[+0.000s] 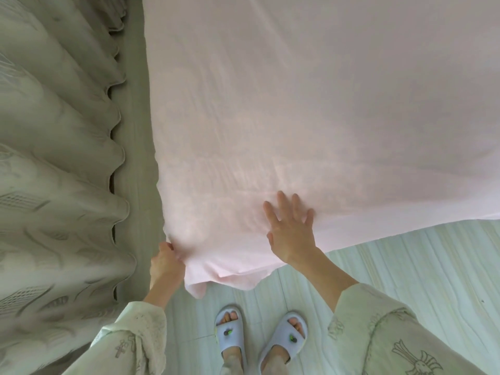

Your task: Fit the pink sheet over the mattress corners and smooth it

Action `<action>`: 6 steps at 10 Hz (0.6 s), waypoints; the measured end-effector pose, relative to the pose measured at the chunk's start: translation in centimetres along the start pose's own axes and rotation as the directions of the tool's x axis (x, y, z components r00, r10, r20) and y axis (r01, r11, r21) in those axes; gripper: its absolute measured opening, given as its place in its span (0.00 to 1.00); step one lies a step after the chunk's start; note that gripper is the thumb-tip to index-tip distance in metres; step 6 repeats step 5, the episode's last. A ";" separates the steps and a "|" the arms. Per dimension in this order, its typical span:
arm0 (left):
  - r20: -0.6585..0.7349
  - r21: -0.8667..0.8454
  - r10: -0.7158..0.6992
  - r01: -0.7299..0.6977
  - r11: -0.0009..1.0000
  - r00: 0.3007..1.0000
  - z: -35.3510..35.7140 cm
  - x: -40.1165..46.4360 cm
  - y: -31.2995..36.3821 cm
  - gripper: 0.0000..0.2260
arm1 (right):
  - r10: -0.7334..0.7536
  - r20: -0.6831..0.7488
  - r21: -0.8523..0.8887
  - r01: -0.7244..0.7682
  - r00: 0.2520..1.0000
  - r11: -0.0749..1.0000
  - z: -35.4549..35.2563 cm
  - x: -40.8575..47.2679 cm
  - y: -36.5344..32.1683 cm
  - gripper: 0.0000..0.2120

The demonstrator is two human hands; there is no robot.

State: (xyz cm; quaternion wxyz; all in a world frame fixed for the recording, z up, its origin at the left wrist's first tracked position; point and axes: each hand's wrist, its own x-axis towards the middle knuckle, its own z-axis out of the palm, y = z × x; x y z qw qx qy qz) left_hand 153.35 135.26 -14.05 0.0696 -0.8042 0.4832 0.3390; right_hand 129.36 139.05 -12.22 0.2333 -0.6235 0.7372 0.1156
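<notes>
Left hand (165, 262) pinches the pink sheet (297, 104) at the mattress corner to tuck it while right hand (290, 230), fingers spread, presses it flat.

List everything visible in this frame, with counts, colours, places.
pink sheet: 1, pale pink, spread over the bed, near corner hanging loose
curtain: 1, grey-green, patterned, pleated, at left
floor: pale striped, lower right
slippers: 2, light blue, on the feet at bottom centre
sleeves: 2, pale green, printed
left hand: 1, grip pinching the sheet at the corner's left edge
right hand: 1, flat on the sheet, fingers spread
</notes>
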 end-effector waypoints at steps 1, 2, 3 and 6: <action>0.038 0.143 0.069 -0.073 0.987 0.997 -0.1 -0.2 -0.3 0.13 | -0.001 -0.043 -0.009 0.001 0.999 1.000 0.4 -0.4 -0.2 0.33; 0.028 0.228 0.053 -0.058 0.972 0.998 -0.5 -0.2 0.4 0.15 | 0.006 0.007 -0.032 -0.006 1.000 0.999 0.2 -0.8 -0.1 0.32; -0.174 0.356 0.216 -0.143 0.923 0.961 -0.7 -0.5 1.4 0.20 | 0.011 0.082 -0.012 -0.010 0.997 1.000 -1.1 -0.5 0.0 0.29; -0.175 0.386 0.631 -0.536 0.750 0.756 -2.0 -0.1 5.9 0.24 | 0.035 0.110 0.352 -0.072 0.993 0.933 -3.9 -0.7 0.2 0.23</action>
